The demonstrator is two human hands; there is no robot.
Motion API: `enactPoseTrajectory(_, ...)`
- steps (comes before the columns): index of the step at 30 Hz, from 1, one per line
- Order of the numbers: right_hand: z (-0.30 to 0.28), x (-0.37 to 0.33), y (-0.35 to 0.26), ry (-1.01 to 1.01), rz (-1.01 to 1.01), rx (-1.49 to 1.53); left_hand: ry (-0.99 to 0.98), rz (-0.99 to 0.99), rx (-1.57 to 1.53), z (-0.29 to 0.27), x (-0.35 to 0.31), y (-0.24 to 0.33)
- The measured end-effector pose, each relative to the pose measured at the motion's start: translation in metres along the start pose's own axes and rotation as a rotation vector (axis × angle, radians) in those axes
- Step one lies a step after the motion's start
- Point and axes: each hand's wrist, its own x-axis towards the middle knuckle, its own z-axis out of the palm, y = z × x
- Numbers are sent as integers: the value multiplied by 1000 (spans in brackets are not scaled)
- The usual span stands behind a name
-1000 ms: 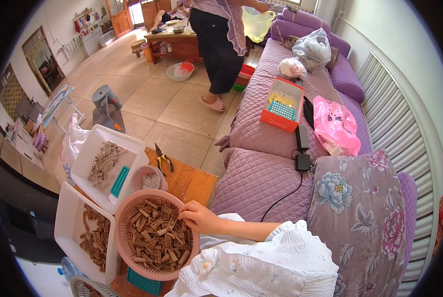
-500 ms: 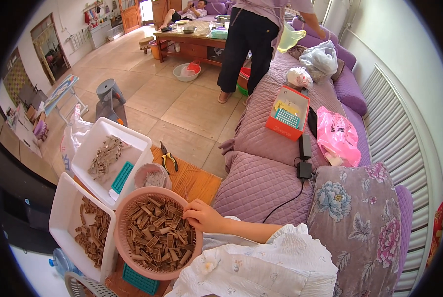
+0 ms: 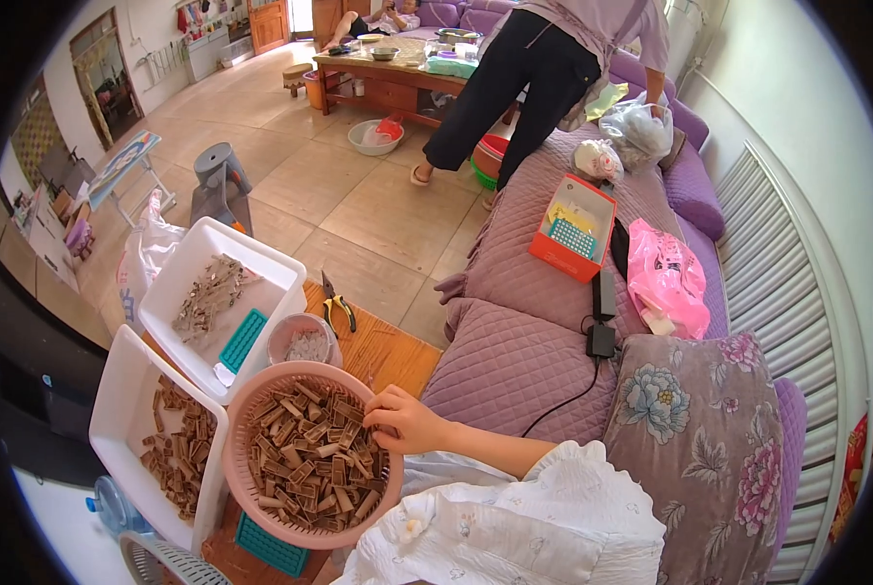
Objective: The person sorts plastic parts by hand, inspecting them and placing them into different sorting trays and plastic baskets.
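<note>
My right hand [image 3: 403,421] lies at the right rim of a round pink plastic basket [image 3: 238,468], its bent fingers closed over the edge. The basket is filled with small brown, trough-shaped pieces [image 3: 305,444]. To its left, a white plastic bin [image 3: 115,429] holds more brown pieces. Behind that, a second white bin [image 3: 285,278] contains small metallic and clear pieces [image 3: 212,292] and a teal perforated tray [image 3: 243,338]. A small pink tub [image 3: 278,343] of clear bits stands behind the basket. My left hand does not show.
Yellow-and-black pliers [image 3: 337,310] lie on the wooden table [image 3: 388,341]. On the purple sofa [image 3: 515,351] are an orange box [image 3: 565,255], a pink bag [image 3: 663,278] and a black adapter [image 3: 600,341]. A person [image 3: 544,78] stands beyond; another reclines far back.
The standing person has bent toward the sofa and now reaches into the clear plastic bag; the pale green bag is lower. My right hand stays at the basket rim. The view has shifted slightly.
</note>
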Motion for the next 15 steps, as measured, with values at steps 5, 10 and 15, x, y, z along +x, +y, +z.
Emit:
enactPoseTrajectory(5, -3, 6, 4, -33, -29, 13, 33, 4, -21, -1, -1, -1)
enactPoseTrajectory(10, -3, 13, 12, -28, 2, 88, 49, 16, -29, -6, 6, 1)
enactPoseTrajectory(15, -1, 15, 17, -34, 36, 84, 72, -45, -35, -10, 8, 3)
